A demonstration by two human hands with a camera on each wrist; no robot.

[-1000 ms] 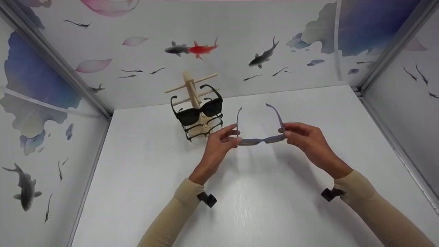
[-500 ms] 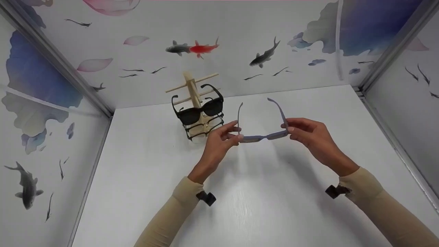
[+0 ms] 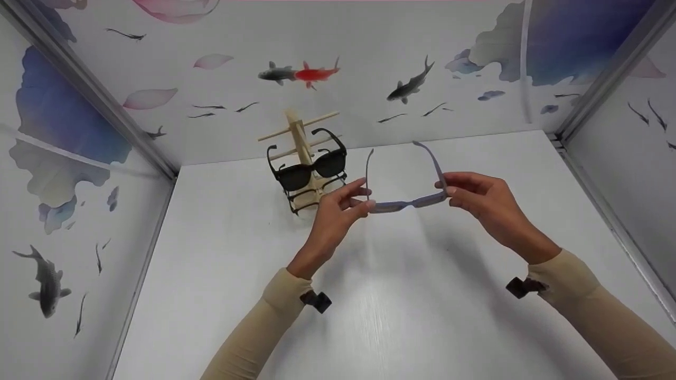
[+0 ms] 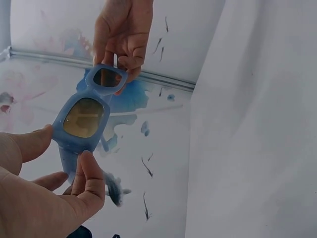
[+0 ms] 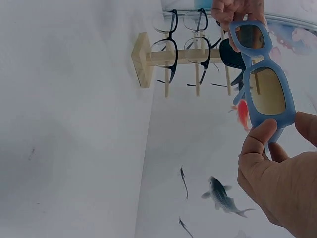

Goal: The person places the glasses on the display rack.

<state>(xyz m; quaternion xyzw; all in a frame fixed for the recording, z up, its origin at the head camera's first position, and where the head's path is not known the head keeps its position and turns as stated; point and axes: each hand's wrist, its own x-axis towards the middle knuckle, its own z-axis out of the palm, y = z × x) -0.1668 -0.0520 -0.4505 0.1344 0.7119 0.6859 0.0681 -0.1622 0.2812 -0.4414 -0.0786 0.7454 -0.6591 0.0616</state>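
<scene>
Between both hands, above the white table, hang blue-framed sunglasses with their temples unfolded and pointing away from me. My left hand pinches the frame at its left hinge. At the opposite hinge, my right hand grips the frame between thumb and fingers. Both wrist views show the yellowish-brown lenses in the thick blue rims. Just left of the left hand stands a wooden glasses rack. It carries black sunglasses above clear-lens, dark-framed eyeglasses.
The rack's top wooden peg bears no glasses. White panels printed with fish and petals enclose the table at the back and sides, with metal rails along the edges. A small black camera is strapped to each wrist.
Both hands have lifted the blue sunglasses a little up and away from me, with the right hand also shifting slightly right. The rack and its glasses stay put.
</scene>
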